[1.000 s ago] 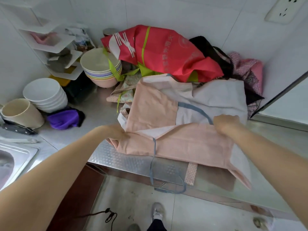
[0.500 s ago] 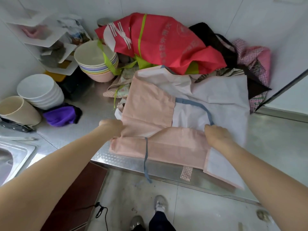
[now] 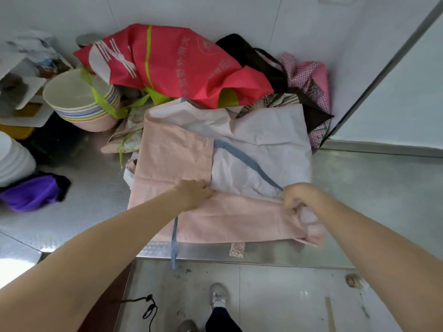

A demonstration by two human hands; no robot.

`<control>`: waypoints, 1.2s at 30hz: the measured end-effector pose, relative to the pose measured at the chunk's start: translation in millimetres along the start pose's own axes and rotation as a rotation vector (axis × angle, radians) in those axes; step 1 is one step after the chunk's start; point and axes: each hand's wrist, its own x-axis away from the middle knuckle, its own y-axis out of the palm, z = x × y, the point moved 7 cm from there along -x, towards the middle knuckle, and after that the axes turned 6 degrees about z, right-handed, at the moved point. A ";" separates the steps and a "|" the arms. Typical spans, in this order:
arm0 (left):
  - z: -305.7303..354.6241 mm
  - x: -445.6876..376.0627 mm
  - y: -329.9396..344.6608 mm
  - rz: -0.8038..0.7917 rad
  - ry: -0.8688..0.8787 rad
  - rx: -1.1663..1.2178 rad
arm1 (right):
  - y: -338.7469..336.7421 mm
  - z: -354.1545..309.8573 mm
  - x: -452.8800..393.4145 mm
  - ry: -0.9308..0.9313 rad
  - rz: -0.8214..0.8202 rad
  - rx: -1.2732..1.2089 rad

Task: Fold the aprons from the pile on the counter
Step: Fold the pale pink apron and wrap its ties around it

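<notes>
A pale pink and white apron (image 3: 172, 159) with blue straps lies spread on the steel counter (image 3: 374, 188), its near part folded up into a band (image 3: 230, 219). My left hand (image 3: 195, 192) sits at the middle of that fold's upper edge, fingers curled on the cloth. My right hand (image 3: 296, 200) grips bunched pink fabric at the band's right end. One blue strap (image 3: 174, 245) hangs over the counter's front edge. Behind lies the pile: a red apron (image 3: 179, 65) with green trim, a black one (image 3: 251, 53), a pink checked one (image 3: 309, 77) and a floral one (image 3: 129, 137).
Stacked pastel bowls (image 3: 79, 101) stand at the back left, with white bowls (image 3: 12, 159) and a purple cloth (image 3: 31, 192) nearer the left edge. A white rack holds the far left corner. A metal-framed panel (image 3: 395, 104) bounds the right. Below the counter edge (image 3: 275, 256) is tiled floor.
My left hand has slid right along the fold from the apron's left edge to its middle. My right hand has gathered the apron's right end inward. The view has dropped closer.
</notes>
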 end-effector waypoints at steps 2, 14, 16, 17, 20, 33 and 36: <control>-6.1 0.0 2.3 0.005 -0.021 -0.014 | -15.5 17.2 -9.4 0.086 0.221 -0.097; -32.1 -16.5 4.4 -0.003 -0.191 0.055 | -45.1 1.2 -11.8 -0.347 0.634 0.194; -19.9 -21.7 -9.2 0.016 -0.212 0.006 | -28.1 8.1 -13.1 -0.295 0.376 0.095; -10.4 -23.2 -18.6 0.053 -0.217 0.010 | -22.5 12.4 -14.2 -0.239 0.300 0.100; 44.9 -25.5 -43.8 0.193 -0.089 0.231 | -24.3 18.1 -22.1 -0.146 0.426 0.093; 100.3 -73.2 -47.6 0.124 -0.099 0.288 | 30.2 90.4 27.6 0.381 0.435 -0.915; 84.0 -77.2 -55.6 0.153 -0.063 0.334 | 60.3 68.9 21.5 0.297 0.170 -1.422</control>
